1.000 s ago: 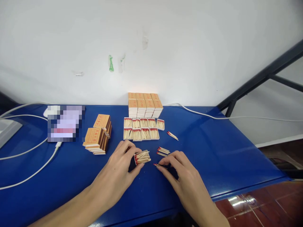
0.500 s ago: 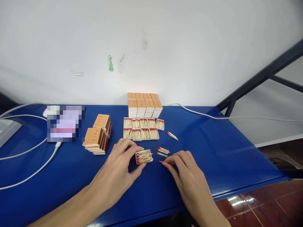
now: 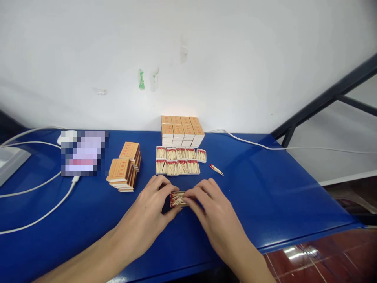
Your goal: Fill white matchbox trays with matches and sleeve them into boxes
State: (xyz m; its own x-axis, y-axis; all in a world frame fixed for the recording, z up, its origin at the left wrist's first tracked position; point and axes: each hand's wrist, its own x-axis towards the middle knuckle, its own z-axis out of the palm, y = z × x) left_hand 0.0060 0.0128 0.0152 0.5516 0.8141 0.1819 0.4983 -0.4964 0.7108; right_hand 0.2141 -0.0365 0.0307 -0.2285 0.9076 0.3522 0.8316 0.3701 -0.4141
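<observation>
My left hand holds a small white matchbox tray by its two long sides, between thumb and fingers. Red-tipped matches lie in it, heads to the left. The fingers of my right hand are pinched together over the tray's right end, on the pale ends of matches, and they hide that end. Behind my hands stand two rows of filled match trays. To their right, a few loose matches lie on the blue table.
A block of closed matchboxes stands against the wall behind the trays. Stacked orange matchbox sleeves are on the left. Farther left lie a blurred-out device and white cables. Another cable runs along the back right.
My right hand has moved left, from the loose matches to the tray. The loose matches beside the tray no longer show; my right hand now covers part of that spot.
</observation>
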